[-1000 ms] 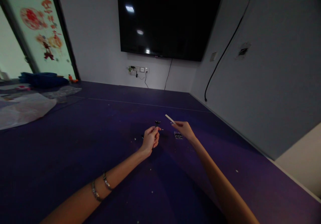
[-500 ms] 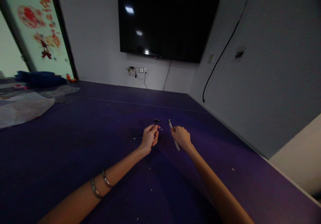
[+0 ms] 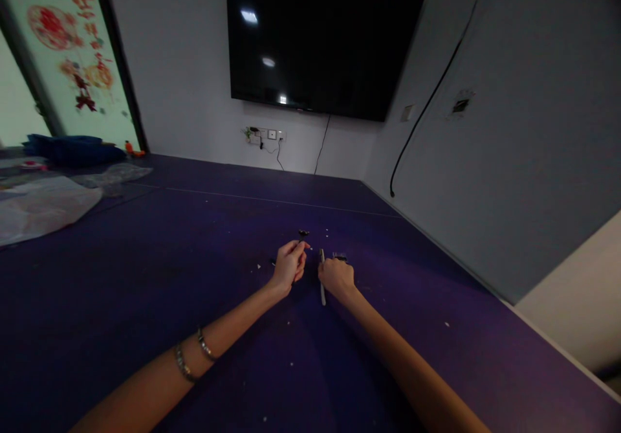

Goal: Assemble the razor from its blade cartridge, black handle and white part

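Observation:
My left hand (image 3: 290, 263) is closed around a thin dark stick-like thing, most of it hidden by the fingers. A small black piece (image 3: 303, 232) shows just above its fingertips; whether the two are joined I cannot tell. Close by on the right, my right hand (image 3: 336, 276) grips a slim pale tool (image 3: 323, 295) with a darker upper end, held nearly upright. Its exact kind is too small to make out. Just beyond the right knuckles lies a small dark, partly see-through thing (image 3: 340, 256), half covered by the hand.
Small white scraps (image 3: 259, 266) dot the dark purple floor surface (image 3: 218, 239). Clear plastic sheeting (image 3: 48, 210) and a dark blue cloth bundle (image 3: 72, 150) lie at the left. A television (image 3: 325, 38) hangs on the wall, and a black cable (image 3: 427, 116) dangles at the right.
My right hand has moved down and left, nearer the left hand, and its pale tool has turned more upright. The small dark thing beyond it now shows. My left hand stays nearly still.

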A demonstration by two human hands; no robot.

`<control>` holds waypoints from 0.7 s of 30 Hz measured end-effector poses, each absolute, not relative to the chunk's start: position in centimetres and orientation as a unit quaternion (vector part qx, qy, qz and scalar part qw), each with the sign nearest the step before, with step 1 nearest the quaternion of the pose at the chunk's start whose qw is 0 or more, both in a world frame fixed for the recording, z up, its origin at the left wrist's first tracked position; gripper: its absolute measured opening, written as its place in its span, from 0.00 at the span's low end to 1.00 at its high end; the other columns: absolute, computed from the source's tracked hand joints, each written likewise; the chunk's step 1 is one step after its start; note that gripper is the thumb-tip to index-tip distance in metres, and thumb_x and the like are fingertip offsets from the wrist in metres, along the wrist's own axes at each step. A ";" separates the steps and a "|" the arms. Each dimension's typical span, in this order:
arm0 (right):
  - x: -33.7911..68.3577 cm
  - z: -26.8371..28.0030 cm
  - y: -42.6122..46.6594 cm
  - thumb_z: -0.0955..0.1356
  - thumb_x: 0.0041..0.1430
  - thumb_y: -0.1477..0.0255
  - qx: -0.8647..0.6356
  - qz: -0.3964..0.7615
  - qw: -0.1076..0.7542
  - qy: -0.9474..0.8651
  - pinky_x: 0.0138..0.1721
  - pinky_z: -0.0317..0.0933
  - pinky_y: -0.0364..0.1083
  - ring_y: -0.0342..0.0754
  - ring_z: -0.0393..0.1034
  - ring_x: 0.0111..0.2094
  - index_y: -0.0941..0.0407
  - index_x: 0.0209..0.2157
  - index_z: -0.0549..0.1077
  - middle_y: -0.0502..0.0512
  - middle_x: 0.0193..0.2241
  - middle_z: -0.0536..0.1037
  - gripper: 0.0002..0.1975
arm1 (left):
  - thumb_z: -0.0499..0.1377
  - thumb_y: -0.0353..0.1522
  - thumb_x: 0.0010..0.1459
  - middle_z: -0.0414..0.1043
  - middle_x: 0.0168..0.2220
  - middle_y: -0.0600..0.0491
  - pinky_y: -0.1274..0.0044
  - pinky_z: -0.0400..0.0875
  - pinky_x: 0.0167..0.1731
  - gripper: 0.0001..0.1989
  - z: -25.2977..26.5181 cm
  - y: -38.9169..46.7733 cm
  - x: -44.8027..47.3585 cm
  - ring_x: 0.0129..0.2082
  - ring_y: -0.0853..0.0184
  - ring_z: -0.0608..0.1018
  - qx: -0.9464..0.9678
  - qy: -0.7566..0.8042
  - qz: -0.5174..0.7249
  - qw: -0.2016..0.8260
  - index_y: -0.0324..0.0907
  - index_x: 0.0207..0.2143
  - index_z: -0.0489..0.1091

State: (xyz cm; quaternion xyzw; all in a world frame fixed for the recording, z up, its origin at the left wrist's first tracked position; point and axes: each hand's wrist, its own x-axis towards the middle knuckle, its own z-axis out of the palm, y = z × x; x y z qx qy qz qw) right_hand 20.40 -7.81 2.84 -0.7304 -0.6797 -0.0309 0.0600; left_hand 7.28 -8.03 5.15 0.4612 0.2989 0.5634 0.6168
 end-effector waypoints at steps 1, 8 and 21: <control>20.4 2.7 -7.8 0.55 0.59 0.69 -0.727 -0.041 0.062 -0.682 0.34 0.64 0.51 0.59 0.73 0.36 0.62 0.34 0.76 0.71 0.34 0.77 0.21 | 0.56 0.38 0.51 0.55 0.14 0.62 0.85 0.42 0.07 0.11 5.2 -8.0 7.3 0.07 0.82 0.51 0.461 0.299 0.564 0.617 0.38 0.28 0.63; 20.3 1.9 -7.7 0.57 0.60 0.65 -0.720 -0.081 0.075 -0.685 0.31 0.64 0.50 0.58 0.74 0.33 0.61 0.33 0.77 0.69 0.31 0.77 0.21 | 0.57 0.39 0.51 0.54 0.14 0.63 0.85 0.42 0.07 0.12 5.1 -7.9 7.3 0.07 0.81 0.51 0.463 0.302 0.563 0.615 0.38 0.28 0.64; 28.4 4.0 -4.0 0.61 0.57 0.66 -0.734 0.031 0.135 -0.665 0.36 0.60 0.43 0.50 0.72 0.39 0.54 0.39 0.75 0.59 0.36 0.77 0.14 | 0.56 0.38 0.51 0.54 0.14 0.62 0.85 0.41 0.07 0.11 5.2 -8.2 7.3 0.07 0.81 0.52 0.469 0.308 0.556 0.613 0.38 0.28 0.64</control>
